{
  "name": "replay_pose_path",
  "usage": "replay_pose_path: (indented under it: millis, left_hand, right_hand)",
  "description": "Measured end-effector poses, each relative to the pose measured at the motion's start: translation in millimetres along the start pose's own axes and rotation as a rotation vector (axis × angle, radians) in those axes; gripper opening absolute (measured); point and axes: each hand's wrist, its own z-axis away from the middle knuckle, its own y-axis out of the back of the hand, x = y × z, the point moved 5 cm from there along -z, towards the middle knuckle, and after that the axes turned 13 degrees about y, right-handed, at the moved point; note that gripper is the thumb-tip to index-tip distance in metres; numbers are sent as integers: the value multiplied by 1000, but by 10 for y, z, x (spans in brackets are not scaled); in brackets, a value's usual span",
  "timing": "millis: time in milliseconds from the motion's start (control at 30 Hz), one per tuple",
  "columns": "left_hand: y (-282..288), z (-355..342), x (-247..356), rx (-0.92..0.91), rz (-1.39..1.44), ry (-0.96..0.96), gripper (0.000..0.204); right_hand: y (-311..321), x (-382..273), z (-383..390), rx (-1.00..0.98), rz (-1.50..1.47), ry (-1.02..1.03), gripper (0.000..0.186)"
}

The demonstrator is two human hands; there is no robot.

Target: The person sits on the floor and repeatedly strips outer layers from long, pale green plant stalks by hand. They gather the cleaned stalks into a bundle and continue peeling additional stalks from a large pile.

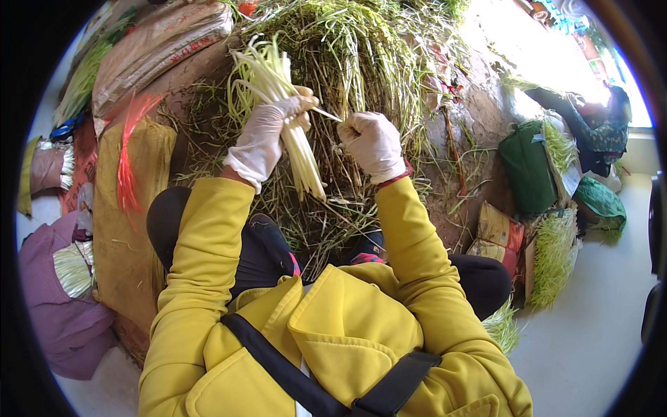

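My left hand (264,139), in a thin white glove, is closed round a bunch of pale yellow-green leafy stalks (300,156) that look like garlic shoots. Their leafy tops fan out up and to the left, while the white cut ends point down toward my feet. From that bunch a single thin white stalk (326,114) reaches across to my right hand (373,146). The gloved right fingers are curled in a pinch at its tip; what lies inside them is hidden. Just beyond both hands rises a big heap of loose green shoots (347,52).
At the left lie a tan wrapped block (132,229), red plastic strips (127,163), a printed sack (163,52) and a purple-wrapped bundle of shoots (59,299). Green-wrapped bundles (526,170) and loose shoots (554,260) stand right. A person's camouflage sleeve (613,132) shows at far right.
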Motion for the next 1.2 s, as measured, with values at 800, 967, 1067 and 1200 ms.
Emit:
replay_pose_path:
  millis: [800,967,1067,1200]
  left_hand:
    - [364,-41,467,21,181,-47,26]
    - [429,-41,466,111,-37,-74,43]
    - [299,-165,114,28,-83,52,31]
    - [426,-211,97,170,140,33,19]
  right_hand:
    - [-370,-221,319,-256,-618,-204,18]
    - [-356,-170,317,-177,-561,-279,16]
    - [-359,-285,59,-165,-364,-107,17]
    - [-463,-189,163,-313,-708,-410,20]
